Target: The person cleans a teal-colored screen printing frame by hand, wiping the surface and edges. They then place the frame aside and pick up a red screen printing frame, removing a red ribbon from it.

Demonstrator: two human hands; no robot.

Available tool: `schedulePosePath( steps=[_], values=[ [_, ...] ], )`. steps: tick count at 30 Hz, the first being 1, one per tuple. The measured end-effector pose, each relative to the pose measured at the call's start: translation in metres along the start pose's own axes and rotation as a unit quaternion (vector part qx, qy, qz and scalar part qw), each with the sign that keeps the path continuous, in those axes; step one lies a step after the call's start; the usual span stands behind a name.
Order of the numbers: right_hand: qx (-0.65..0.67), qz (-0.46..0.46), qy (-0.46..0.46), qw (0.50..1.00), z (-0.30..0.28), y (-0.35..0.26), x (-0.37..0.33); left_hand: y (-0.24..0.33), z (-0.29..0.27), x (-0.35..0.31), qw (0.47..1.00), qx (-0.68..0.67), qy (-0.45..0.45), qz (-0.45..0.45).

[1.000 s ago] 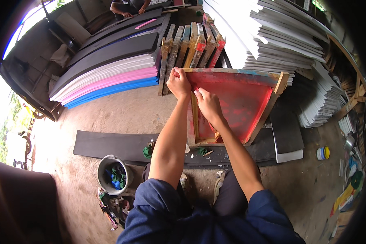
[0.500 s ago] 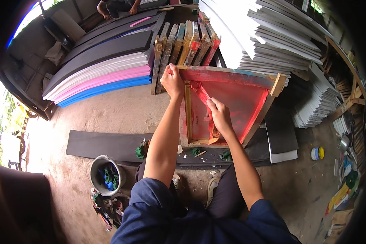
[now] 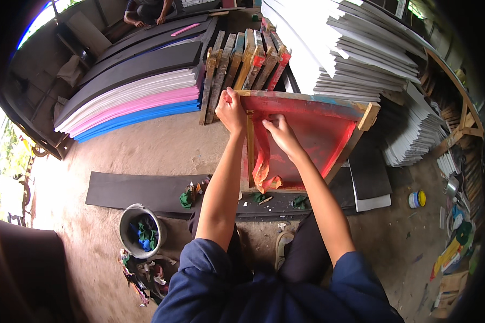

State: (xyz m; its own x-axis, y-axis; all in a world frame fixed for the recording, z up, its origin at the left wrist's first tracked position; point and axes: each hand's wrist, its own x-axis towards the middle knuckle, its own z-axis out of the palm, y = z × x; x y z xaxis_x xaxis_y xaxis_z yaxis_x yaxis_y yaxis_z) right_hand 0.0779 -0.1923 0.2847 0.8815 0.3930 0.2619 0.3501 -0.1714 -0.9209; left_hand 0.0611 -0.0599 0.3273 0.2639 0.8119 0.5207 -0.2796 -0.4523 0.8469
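A wooden screen-printing frame (image 3: 307, 98) stands tilted before me, its mesh (image 3: 312, 140) smeared with red. My left hand (image 3: 230, 110) is closed around its upper left corner. Inside the frame, near that corner, my right hand (image 3: 281, 134) is closed in a pinch at the upper part of a red-stained strip, apparently tape (image 3: 262, 156). The strip hangs down along the frame's left side, its orange lower end curling near the bottom bar. My fingers partly hide where the strip meets the mesh.
A grey bucket (image 3: 160, 230) with dark rags stands at lower left. Dark foam sheets (image 3: 129, 189) lie under the frame. Behind are more wooden frames (image 3: 237, 59), stacked coloured sheets (image 3: 140, 110) and white sheets (image 3: 361, 54). A yellow-lidded jar (image 3: 416, 199) sits right. Another person (image 3: 145, 13) works far left.
My right hand has moved up and left, toward the frame's upper left corner. The strip's lower end has swung left. My left hand keeps its grip on the corner.
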Motion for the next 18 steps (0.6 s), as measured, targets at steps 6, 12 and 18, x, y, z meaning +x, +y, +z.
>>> schedulePosePath(
  steps=[6,12,18],
  values=[
    [0.233,0.108,-0.088,0.962,0.027,-0.052,0.006,0.001,-0.022,0.004,0.999,0.033,0.029,0.002],
    [-0.011,0.011,-0.015,1.0,0.03,-0.041,0.016,0.016,-0.014,0.005,0.982,0.064,0.009,0.179],
    [-0.298,-0.081,0.025,0.951,0.023,-0.038,0.005,0.01,-0.012,0.007,0.986,0.086,0.01,0.144]
  ],
)
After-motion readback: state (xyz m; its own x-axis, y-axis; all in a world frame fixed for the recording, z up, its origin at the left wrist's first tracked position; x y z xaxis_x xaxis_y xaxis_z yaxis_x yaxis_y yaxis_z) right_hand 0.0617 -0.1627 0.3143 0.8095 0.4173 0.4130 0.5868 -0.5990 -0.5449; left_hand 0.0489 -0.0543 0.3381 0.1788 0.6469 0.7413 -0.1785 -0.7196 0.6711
